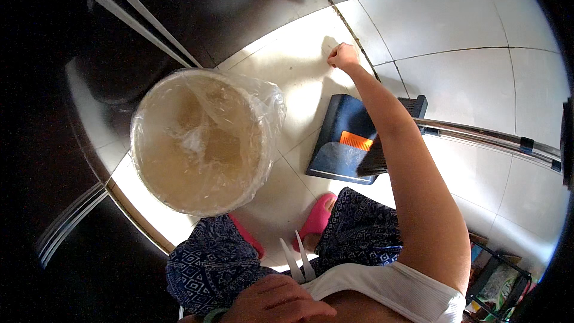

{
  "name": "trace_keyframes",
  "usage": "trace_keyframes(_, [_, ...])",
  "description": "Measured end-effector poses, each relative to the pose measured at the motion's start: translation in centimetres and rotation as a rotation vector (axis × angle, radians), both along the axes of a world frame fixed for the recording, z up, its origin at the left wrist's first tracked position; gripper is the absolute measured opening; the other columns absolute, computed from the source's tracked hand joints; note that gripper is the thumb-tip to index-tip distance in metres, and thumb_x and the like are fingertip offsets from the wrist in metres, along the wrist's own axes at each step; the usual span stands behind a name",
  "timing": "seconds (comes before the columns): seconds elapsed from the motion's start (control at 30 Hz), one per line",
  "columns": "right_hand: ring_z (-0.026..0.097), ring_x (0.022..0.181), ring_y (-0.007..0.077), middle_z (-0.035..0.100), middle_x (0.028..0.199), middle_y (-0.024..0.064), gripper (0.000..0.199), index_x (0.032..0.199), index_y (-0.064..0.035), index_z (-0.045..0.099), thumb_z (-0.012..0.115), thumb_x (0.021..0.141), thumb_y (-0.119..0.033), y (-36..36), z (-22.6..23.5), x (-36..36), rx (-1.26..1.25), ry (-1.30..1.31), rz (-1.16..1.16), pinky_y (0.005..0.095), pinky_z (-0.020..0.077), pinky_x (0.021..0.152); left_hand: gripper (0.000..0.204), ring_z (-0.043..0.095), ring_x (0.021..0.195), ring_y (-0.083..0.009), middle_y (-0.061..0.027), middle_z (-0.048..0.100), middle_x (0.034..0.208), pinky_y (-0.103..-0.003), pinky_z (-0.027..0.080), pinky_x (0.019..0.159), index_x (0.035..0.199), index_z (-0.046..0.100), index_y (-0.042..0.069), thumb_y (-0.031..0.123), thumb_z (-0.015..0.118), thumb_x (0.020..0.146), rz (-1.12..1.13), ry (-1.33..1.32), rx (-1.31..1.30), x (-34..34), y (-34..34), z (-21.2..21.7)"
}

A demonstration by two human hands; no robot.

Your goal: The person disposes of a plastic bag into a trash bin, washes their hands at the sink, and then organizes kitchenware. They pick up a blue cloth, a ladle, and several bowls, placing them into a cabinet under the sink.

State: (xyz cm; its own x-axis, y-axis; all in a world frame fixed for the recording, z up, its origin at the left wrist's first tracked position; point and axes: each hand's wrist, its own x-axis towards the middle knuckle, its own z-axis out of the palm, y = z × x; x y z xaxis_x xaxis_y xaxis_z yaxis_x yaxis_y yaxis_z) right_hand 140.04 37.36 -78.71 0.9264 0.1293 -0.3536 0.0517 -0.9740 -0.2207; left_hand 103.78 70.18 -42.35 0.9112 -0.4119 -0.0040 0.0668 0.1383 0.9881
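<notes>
My right arm stretches forward over the dustpan, and my right hand [343,55] is above the pale floor close to the foot of the tiled wall. Its fingers are bent together; whether anything small is between them cannot be seen. Low in the view, my left hand [278,299] lies in front of my body with its fingers extended to the right, holding nothing visible. A round bin [139,137] with a clear plastic liner [269,104] stands at the left. Beneath my right forearm is a dark blue dustpan [338,116], with an orange comb-like strip [356,140] on it.
A broom head [412,106] with dark bristles sits by the dustpan, and metal poles [478,130] run right. Dark glossy cabinets [239,18] border the far left. My pink slippers [317,218] are below the bin. A black rack [502,278] holds packages at lower right.
</notes>
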Motion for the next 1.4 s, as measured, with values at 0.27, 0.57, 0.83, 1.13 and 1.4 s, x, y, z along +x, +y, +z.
trace_keyframes(0.27, [0.061,0.051,0.0126,0.064,0.056,0.0030,0.004,0.060,-0.0088,0.070,0.071,0.057,-0.012,-0.1,-1.2,0.0,-0.047,-0.078,-0.048,0.0257,0.0521,0.055,0.024,0.054,0.065,-0.0245,-0.0086,0.057,0.076,-0.034,0.041,0.060,0.093,0.063,0.003,0.024,0.057,0.082,-0.040,0.039,-0.016,1.2,0.3,-0.3])
trace_keyframes(0.57, [0.065,0.062,0.0187,0.067,0.066,0.0058,0.006,0.063,-0.0106,0.070,0.072,0.058,-0.014,0.3,-1.6,-0.3,-0.090,-0.025,-0.079,0.0288,0.0539,0.066,0.023,0.056,0.068,-0.0256,-0.0092,0.059,0.077,-0.034,0.042,0.061,0.092,0.064,0.003,0.023,0.060,0.081,-0.010,0.006,-0.048,0.5,0.2,-0.3])
trace_keyframes(0.83, [0.064,0.056,0.0109,0.067,0.061,-0.0005,0.011,0.065,-0.0131,0.072,0.069,0.062,-0.023,-1.6,0.2,-0.9,0.002,0.024,-0.086,0.0250,0.0541,0.063,0.022,0.054,0.065,-0.0260,-0.0084,0.058,0.077,-0.034,0.042,0.060,0.093,0.063,0.004,0.022,0.058,0.082,0.010,-0.027,0.025,-1.2,0.1,0.2])
trace_keyframes(1.13, [0.061,0.058,0.0081,0.066,0.067,0.0053,0.004,0.077,0.0008,0.069,0.066,0.075,-0.002,5.6,14.5,-1.7,0.701,0.031,0.029,0.0228,0.0502,0.057,0.022,0.051,0.069,-0.0262,-0.0097,0.055,0.078,-0.035,0.040,0.064,0.094,0.062,0.005,0.023,0.055,0.084,-0.008,-0.063,-0.032,-1.8,0.5,0.9])
trace_keyframes(1.4, [0.064,0.065,0.0185,0.066,0.072,0.0100,0.010,0.080,-0.0036,0.068,0.068,0.070,-0.008,21.7,29.0,-16.2,0.772,0.045,0.640,0.0292,0.0510,0.064,0.021,0.050,0.077,-0.0287,-0.0090,0.053,0.081,-0.037,0.038,0.075,0.099,0.060,0.006,0.020,0.051,0.085,0.010,-0.167,-0.015,-4.7,1.1,0.9])
